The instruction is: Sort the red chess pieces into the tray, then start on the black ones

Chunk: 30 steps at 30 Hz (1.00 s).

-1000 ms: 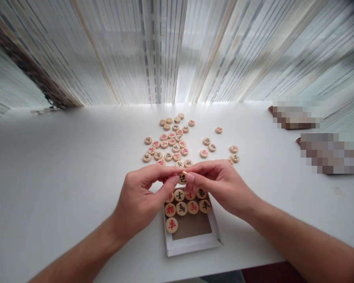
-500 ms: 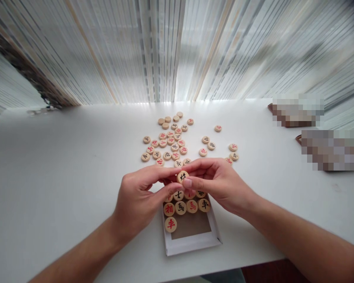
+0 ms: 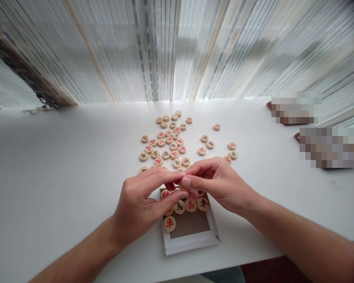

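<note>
Above the shallow white box, my left hand and my right hand meet at their fingertips. Between them is a round wooden piece, mostly hidden by the right thumb; its face cannot be read. Both hands are closed around it. Inside the box lie rows of round pieces with red or black characters, among them a red one at the lower left and a black one at the right. The fingers cover part of the upper row.
Many loose round pieces lie scattered on the white table beyond the hands, some blank side up. Two blurred-out objects with brown edges rest at the right. Striped curtains hang behind the table.
The piece between my fingers has turned, and its black character no longer shows. My left fingertips have shifted slightly to the right, and the view has moved a little.
</note>
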Each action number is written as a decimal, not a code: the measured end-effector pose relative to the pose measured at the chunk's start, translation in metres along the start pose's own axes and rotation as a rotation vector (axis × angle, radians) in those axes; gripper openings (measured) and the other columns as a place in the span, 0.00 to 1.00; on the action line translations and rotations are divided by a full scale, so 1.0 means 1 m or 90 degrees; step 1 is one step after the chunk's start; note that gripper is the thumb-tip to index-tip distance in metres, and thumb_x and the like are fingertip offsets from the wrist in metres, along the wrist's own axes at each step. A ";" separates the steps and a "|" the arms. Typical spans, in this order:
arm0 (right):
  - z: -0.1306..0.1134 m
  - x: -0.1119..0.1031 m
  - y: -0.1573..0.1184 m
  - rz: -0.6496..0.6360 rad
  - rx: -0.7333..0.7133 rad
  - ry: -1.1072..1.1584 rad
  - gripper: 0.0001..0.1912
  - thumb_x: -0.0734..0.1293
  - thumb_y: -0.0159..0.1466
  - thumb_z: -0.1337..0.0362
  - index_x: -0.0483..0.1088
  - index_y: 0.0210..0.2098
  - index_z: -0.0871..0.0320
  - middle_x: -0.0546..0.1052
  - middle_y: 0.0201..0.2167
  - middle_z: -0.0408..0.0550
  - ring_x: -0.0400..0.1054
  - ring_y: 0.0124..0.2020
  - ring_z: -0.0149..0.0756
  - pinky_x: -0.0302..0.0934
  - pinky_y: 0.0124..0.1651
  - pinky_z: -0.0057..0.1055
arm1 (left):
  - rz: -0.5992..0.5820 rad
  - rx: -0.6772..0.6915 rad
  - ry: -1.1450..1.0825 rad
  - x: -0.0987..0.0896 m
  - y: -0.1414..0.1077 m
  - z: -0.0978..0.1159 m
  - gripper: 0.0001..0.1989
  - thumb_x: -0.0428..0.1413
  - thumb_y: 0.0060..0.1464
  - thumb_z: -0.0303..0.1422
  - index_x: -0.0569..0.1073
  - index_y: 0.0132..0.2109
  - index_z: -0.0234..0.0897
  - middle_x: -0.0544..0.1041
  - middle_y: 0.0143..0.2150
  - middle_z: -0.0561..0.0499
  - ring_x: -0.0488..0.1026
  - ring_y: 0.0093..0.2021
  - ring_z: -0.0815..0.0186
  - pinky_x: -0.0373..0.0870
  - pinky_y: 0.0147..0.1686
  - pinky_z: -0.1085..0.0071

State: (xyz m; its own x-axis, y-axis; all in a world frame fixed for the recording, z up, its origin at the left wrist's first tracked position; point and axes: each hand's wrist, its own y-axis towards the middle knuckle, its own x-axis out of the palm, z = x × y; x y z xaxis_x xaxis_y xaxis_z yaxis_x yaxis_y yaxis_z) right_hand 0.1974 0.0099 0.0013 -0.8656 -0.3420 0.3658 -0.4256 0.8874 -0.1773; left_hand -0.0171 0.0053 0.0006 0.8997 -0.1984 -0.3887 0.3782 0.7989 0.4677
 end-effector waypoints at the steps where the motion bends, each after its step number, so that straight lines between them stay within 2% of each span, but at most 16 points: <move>1: 0.000 0.000 0.000 -0.008 -0.008 -0.005 0.10 0.85 0.57 0.60 0.87 0.35 0.58 0.82 0.23 0.44 0.74 0.25 0.28 0.69 0.29 0.23 | -0.001 -0.001 -0.005 0.000 0.000 0.000 0.19 0.71 0.59 0.25 0.85 0.54 0.49 0.87 0.39 0.54 0.82 0.35 0.65 0.80 0.40 0.69; 6: 0.000 -0.001 0.000 -0.024 -0.020 -0.013 0.12 0.82 0.63 0.56 0.88 0.41 0.58 0.82 0.25 0.45 0.73 0.26 0.29 0.69 0.31 0.26 | 0.001 -0.001 -0.006 -0.001 -0.001 -0.001 0.22 0.69 0.61 0.25 0.84 0.58 0.53 0.85 0.39 0.54 0.80 0.36 0.66 0.78 0.40 0.70; 10: 0.001 0.000 0.000 -0.024 -0.019 0.016 0.14 0.84 0.59 0.61 0.87 0.43 0.57 0.82 0.27 0.44 0.73 0.26 0.28 0.71 0.32 0.26 | 0.004 -0.001 -0.018 -0.002 -0.002 -0.002 0.25 0.69 0.61 0.24 0.83 0.60 0.55 0.85 0.40 0.54 0.81 0.37 0.67 0.79 0.42 0.70; 14: 0.006 0.001 0.001 -0.016 0.015 0.064 0.15 0.86 0.53 0.67 0.85 0.39 0.57 0.85 0.31 0.45 0.76 0.29 0.30 0.73 0.33 0.25 | 0.025 0.024 -0.010 -0.001 -0.002 -0.002 0.25 0.70 0.59 0.23 0.84 0.58 0.56 0.87 0.40 0.55 0.82 0.35 0.66 0.80 0.40 0.70; 19: 0.008 0.003 0.000 0.017 0.035 0.068 0.18 0.89 0.47 0.69 0.84 0.34 0.58 0.84 0.27 0.43 0.76 0.26 0.29 0.70 0.29 0.22 | 0.029 0.038 0.018 0.001 -0.003 0.000 0.21 0.70 0.59 0.23 0.86 0.55 0.53 0.90 0.44 0.54 0.85 0.38 0.64 0.82 0.40 0.70; 24: 0.004 0.005 -0.001 0.017 -0.026 0.062 0.13 0.87 0.51 0.66 0.86 0.34 0.56 0.84 0.27 0.43 0.77 0.27 0.29 0.74 0.32 0.24 | 0.021 -0.006 -0.022 0.002 -0.004 -0.002 0.19 0.69 0.59 0.22 0.87 0.52 0.49 0.89 0.43 0.51 0.85 0.38 0.63 0.84 0.40 0.68; 27: 0.001 0.007 -0.003 0.020 -0.081 0.013 0.09 0.85 0.57 0.65 0.88 0.37 0.56 0.85 0.28 0.45 0.78 0.27 0.29 0.76 0.33 0.24 | 0.032 -0.052 -0.091 0.003 -0.005 -0.002 0.18 0.69 0.58 0.21 0.87 0.52 0.46 0.89 0.43 0.49 0.85 0.41 0.63 0.84 0.43 0.69; 30: 0.003 0.009 -0.004 0.036 -0.142 -0.030 0.10 0.83 0.61 0.65 0.88 0.42 0.54 0.87 0.32 0.47 0.81 0.30 0.32 0.80 0.36 0.26 | 0.053 -0.113 -0.156 0.003 -0.005 -0.002 0.16 0.69 0.59 0.21 0.87 0.51 0.45 0.88 0.44 0.51 0.85 0.43 0.65 0.85 0.46 0.73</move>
State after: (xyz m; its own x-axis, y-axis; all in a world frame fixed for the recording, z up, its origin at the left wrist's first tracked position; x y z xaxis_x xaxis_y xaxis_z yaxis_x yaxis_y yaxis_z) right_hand 0.1908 0.0023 0.0023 -0.8996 -0.2996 0.3179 -0.3123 0.9499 0.0116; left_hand -0.0169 0.0017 -0.0045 0.9597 -0.2426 -0.1419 0.2771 0.9005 0.3351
